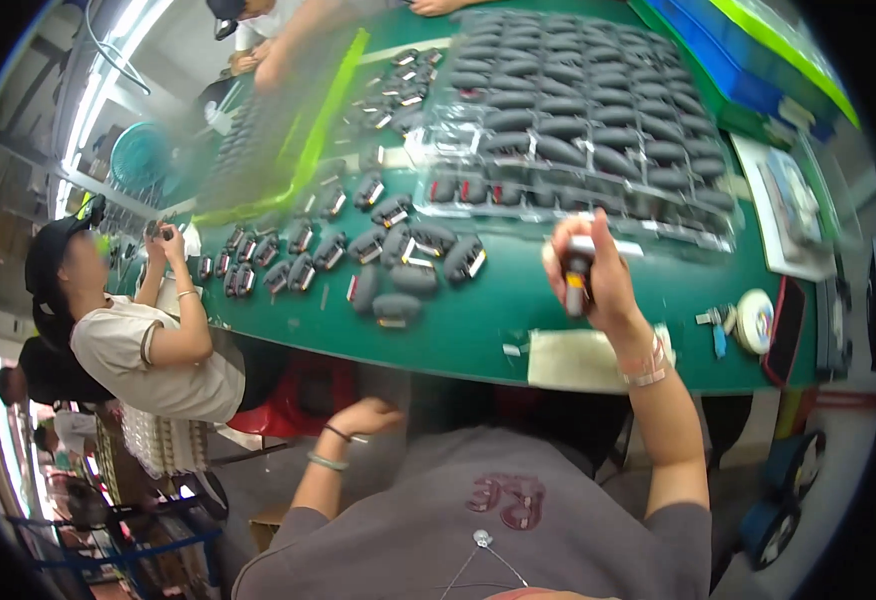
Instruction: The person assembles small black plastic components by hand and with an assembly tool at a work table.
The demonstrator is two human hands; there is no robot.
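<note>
My right hand is raised over the near right part of the green table, its fingers closed around a dark grey rounded part with an orange patch. Much of that part is hidden by the fingers. My left hand hangs off the table's near edge, in front of my body; its fingers are blurred and I see nothing held in it. Several similar dark grey rounded parts with pale and red strips lie loose on the table, left of my right hand. Just beyond that hand is a clear plastic tray filled with rows of such parts.
A cream cloth or sheet lies at the near edge. To the right are a white tape roll, a dark red-edged phone-like slab and blue bins. A co-worker sits left; a blurred green-edged tray is across the table.
</note>
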